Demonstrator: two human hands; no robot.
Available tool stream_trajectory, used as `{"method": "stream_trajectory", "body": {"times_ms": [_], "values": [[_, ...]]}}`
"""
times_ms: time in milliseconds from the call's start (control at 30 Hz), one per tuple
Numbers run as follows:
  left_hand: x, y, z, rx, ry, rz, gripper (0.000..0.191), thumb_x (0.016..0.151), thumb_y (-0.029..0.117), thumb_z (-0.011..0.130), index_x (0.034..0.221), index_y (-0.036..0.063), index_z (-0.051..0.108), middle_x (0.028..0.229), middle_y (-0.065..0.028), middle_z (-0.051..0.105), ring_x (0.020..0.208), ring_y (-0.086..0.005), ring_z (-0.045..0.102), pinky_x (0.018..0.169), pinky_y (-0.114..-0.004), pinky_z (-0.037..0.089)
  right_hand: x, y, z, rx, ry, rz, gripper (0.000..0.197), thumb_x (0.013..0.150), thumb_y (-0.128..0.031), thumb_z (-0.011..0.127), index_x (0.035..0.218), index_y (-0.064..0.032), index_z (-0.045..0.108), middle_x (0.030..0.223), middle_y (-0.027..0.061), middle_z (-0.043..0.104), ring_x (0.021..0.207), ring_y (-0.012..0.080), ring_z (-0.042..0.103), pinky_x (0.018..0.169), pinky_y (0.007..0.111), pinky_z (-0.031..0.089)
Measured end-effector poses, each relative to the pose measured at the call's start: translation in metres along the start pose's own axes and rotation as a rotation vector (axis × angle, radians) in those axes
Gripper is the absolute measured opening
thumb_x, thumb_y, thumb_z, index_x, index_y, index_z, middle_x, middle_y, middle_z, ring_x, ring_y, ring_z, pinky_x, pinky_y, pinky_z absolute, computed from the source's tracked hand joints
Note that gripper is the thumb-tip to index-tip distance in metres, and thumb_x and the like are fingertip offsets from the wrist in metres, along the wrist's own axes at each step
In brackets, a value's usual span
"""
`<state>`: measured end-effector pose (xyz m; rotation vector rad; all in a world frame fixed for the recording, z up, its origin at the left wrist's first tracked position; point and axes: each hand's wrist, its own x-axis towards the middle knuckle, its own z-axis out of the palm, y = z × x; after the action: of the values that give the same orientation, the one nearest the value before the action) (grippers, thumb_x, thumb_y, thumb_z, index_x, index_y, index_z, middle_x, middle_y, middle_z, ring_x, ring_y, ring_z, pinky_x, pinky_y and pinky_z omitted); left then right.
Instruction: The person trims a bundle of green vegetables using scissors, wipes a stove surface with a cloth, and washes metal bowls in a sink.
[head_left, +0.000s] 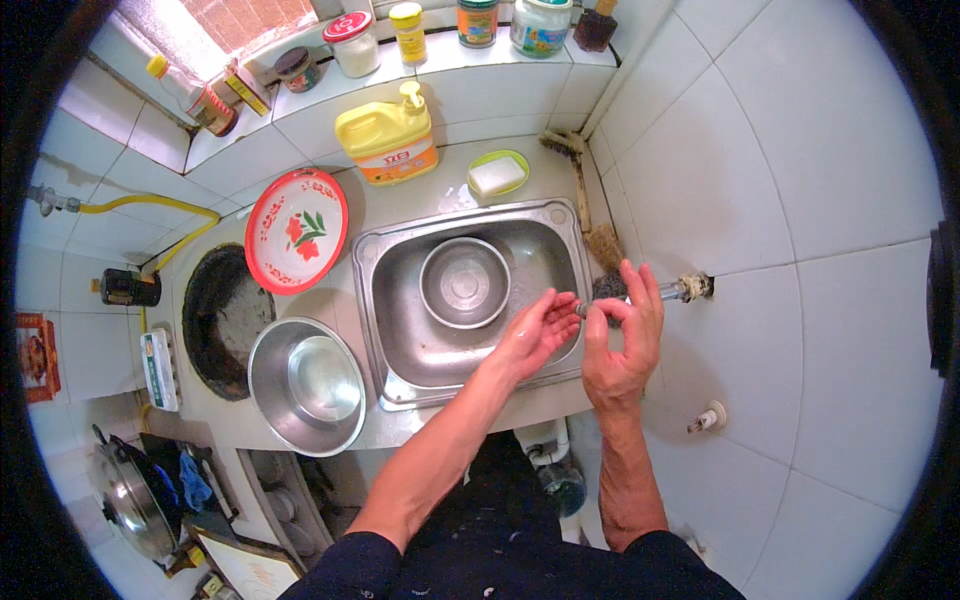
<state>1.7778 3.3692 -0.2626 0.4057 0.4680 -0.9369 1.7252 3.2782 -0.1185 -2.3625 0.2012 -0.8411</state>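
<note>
A metal water tap (670, 291) sticks out from the tiled wall over the right rim of a stainless steel sink (409, 352). Thumb and index finger of my right hand (624, 352) close on the tap, the other fingers raised; they hide its middle. Close by the spout tip, my left hand (534, 336) is held palm up, wet, fingers slightly curled and nothing in it. Whether water runs from the spout cannot be made out. Inside the sink, left of my hands, sits a round metal bowl (465, 283).
Left of the sink stand a large metal basin (270, 397), a red-rimmed enamel plate (271, 247) and a dark round pan (206, 322). Behind are a yellow detergent jug (386, 139), soap (496, 175) in a green dish, and brushes (581, 191). Jars (355, 49) line the ledge.
</note>
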Motion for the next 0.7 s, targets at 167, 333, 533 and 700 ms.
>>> {"method": "stream_trajectory", "body": {"times_ms": [167, 333, 533, 700], "values": [[0.015, -0.003, 0.025, 0.075, -0.045, -0.022, 0.033, 0.102, 0.037, 0.05, 0.106, 0.0059, 0.061, 0.099, -0.0078, 0.066, 0.07, -0.0105, 0.055, 0.056, -0.023, 0.042, 0.003, 0.006, -0.01, 0.073, -0.071, -0.031, 0.007, 0.079, -0.007, 0.064, 0.085, -0.0067, 0.063, 0.133, 0.0185, 0.058, 0.132, 0.0404, 0.046, 0.109, 0.049, 0.035], [0.013, 0.004, 0.034, 0.241, -0.005, -0.095, 0.037, 0.096, 0.049, 0.057, 0.088, 0.0126, 0.058, 0.08, 0.0013, 0.058, 0.044, -0.0084, 0.04, 0.039, -0.022, 0.03, 0.007, 0.011, -0.016, 0.108, -0.135, -0.045, 0.006, 0.076, -0.007, 0.063, 0.081, -0.0074, 0.061, 0.132, 0.0199, 0.058, 0.132, 0.0425, 0.045, 0.108, 0.05, 0.036], [0.028, -0.005, 0.031, 0.76, 0.139, 0.167, 0.04, 0.098, 0.047, 0.055, 0.083, 0.0101, 0.053, 0.065, -0.0028, 0.056, 0.043, -0.0164, 0.045, 0.041, -0.035, 0.032, -0.017, 0.011, -0.006, 0.493, 0.095, 0.187, 0.035, 0.09, -0.013, 0.054, 0.123, -0.0021, 0.057, 0.142, 0.0158, 0.051, 0.135, 0.034, 0.043, 0.112, 0.045, 0.032], [0.019, -0.036, 0.026, 1.58, 0.061, 0.78, 0.013, 0.095, 0.015, 0.057, 0.092, 0.0031, 0.053, 0.083, -0.0079, 0.061, 0.078, -0.0262, 0.059, 0.069, -0.046, 0.047, -0.072, 0.03, 0.039, 0.771, 0.238, 0.788, 0.047, 0.101, -0.03, 0.048, 0.137, -0.0007, 0.047, 0.14, 0.0169, 0.05, 0.131, 0.0288, 0.046, 0.11, 0.043, 0.035]]}}
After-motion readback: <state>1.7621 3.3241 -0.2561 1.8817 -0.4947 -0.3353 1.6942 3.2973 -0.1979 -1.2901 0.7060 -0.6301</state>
